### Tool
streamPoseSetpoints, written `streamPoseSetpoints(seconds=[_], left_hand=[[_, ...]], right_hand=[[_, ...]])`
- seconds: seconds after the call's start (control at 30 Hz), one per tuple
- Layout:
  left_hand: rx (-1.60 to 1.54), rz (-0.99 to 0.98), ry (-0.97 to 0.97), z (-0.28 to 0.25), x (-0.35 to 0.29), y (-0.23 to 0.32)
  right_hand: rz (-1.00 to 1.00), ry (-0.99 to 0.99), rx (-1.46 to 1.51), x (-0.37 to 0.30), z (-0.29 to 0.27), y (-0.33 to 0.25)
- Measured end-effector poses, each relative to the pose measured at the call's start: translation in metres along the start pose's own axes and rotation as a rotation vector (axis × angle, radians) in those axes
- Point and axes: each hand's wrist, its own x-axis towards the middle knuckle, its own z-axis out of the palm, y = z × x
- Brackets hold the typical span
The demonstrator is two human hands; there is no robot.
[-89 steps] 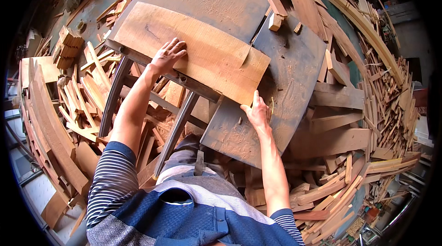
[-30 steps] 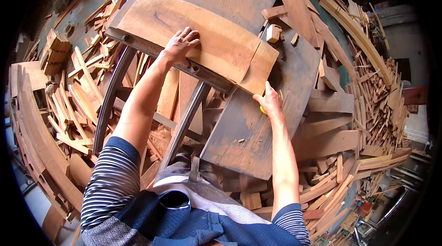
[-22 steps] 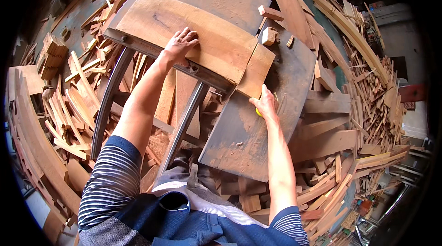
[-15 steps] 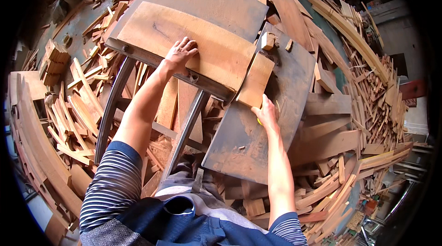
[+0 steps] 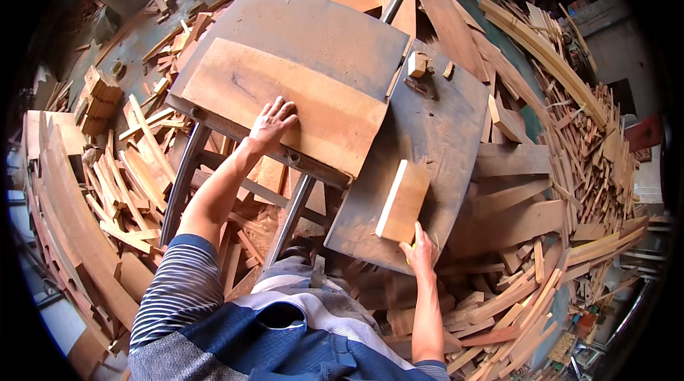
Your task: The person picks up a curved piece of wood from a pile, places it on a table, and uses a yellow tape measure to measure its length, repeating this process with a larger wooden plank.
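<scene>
My left hand [image 5: 274, 124] lies on the near edge of a wide, flat wooden board [image 5: 285, 96], its fingers spread over the top face. That board rests on the sliding left table [image 5: 306, 21] of what looks like a table saw. With my right hand [image 5: 422, 253] I grip the near end of a short wooden board [image 5: 405, 199] over the right tabletop [image 5: 445, 124]. Something yellow shows at my right fingers, too small to make out. Farther up that tabletop, a dark piece [image 5: 419, 87], perhaps the blade, sits by a small wood block [image 5: 417, 64].
Metal rails [image 5: 291, 220] run under the left table. Loose offcuts [image 5: 139, 167] are heaped to the left, beside long stacked boards [image 5: 82, 217]. More planks [image 5: 509, 160] and a tall pile of thin strips [image 5: 591, 146] crowd the right side.
My right hand has drawn the short board toward me, away from the wide board's end and the dark piece. The left table and wide board have shifted slightly nearer, with my left hand on them.
</scene>
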Motion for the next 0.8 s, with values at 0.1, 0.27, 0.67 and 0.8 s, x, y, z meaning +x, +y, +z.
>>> streamPoseSetpoints(seconds=[0.1, 0.27, 0.67, 0.8], left_hand=[[0.013, -0.007, -0.007, 0.006, -0.037, 0.009], [0.034, 0.013, 0.090, 0.034, -0.092, 0.016], [0.014, -0.014, 0.160, 0.042, -0.204, 0.046], [-0.054, -0.033, 0.093, 0.033, -0.221, 0.056]], right_hand=[[0.119, -0.019, 0.065, -0.042, -0.001, 0.008], [0.394, 0.126, 0.308, -0.060, 0.002, -0.008], [0.587, -0.042, -0.214, -0.019, 0.035, -0.095], [0.624, -0.038, -0.209, -0.014, 0.040, -0.092]])
